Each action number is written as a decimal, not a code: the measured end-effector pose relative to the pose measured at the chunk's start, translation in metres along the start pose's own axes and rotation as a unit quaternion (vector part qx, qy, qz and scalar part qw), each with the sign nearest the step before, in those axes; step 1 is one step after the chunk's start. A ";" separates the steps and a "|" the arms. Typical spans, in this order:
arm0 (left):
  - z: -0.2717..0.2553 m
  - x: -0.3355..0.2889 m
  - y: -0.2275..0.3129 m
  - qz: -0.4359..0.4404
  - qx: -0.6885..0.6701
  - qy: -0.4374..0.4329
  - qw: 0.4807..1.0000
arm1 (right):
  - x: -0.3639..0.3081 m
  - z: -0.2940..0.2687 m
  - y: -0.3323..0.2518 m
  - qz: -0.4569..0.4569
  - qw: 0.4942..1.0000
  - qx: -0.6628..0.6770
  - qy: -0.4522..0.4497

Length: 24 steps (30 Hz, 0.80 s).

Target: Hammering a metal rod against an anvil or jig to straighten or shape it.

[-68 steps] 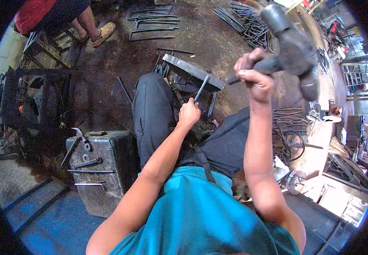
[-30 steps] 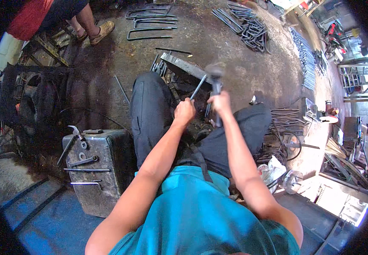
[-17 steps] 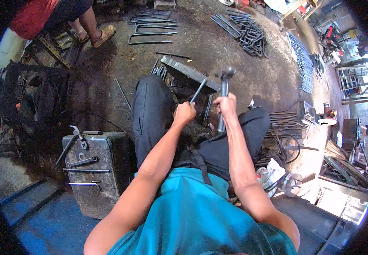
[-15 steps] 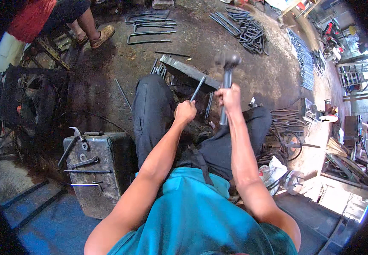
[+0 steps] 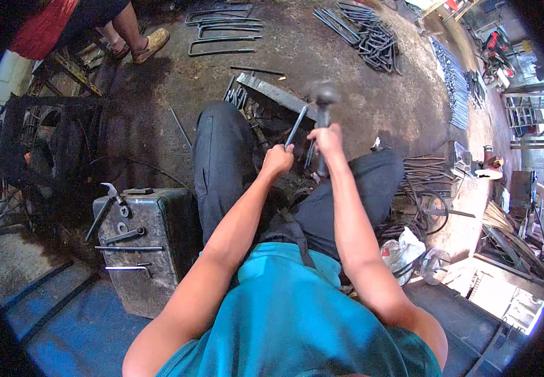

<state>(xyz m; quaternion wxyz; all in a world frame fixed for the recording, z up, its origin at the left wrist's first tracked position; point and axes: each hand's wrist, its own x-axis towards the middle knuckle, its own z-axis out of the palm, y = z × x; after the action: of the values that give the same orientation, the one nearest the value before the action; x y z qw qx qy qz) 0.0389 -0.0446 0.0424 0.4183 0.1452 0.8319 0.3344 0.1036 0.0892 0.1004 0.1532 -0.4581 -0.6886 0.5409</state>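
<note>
In my left hand (image 5: 277,161) is a metal rod (image 5: 296,125), closed in my fingers and slanting up and away. Its far end reaches the edge of a flat metal block (image 5: 275,94) between my knees. My right hand (image 5: 327,141) grips the handle of a hammer (image 5: 323,117); the hammer's head is raised and blurred by motion, just right of the rod's far end. Several short rods (image 5: 237,95) stand at the block's left end. The lower end of the held rod is hidden by my left hand.
A metal box (image 5: 152,245) at my left carries a claw hammer (image 5: 113,195), a wrench (image 5: 124,236) and bent rods. Bent rods (image 5: 222,49) and a pile of them (image 5: 376,47) lie ahead on the floor. Another person's foot (image 5: 151,46) is at far left. Cables (image 5: 420,210) coil at right.
The hammer and my right hand have shifted slightly left and toward the rod. My left hand has moved a little to the right with the rod still held.
</note>
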 end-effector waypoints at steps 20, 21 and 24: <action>-0.009 -0.002 -0.006 0.054 -0.028 0.046 0.997 | -0.052 -0.034 -0.102 -0.105 0.976 0.189 -0.034; -0.009 -0.005 -0.004 0.052 -0.028 0.042 0.997 | -0.052 -0.041 -0.120 -0.157 0.962 0.219 -0.049; -0.008 -0.011 0.000 0.084 0.011 0.055 0.995 | -0.047 -0.050 -0.153 -0.241 0.940 0.235 -0.052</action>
<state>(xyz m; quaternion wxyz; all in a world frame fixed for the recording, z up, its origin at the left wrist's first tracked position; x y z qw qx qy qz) 0.0394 -0.0541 0.0520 0.3408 0.2004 0.8423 0.3664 0.0927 0.0825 0.2677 0.3459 -0.2004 -0.6388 0.6574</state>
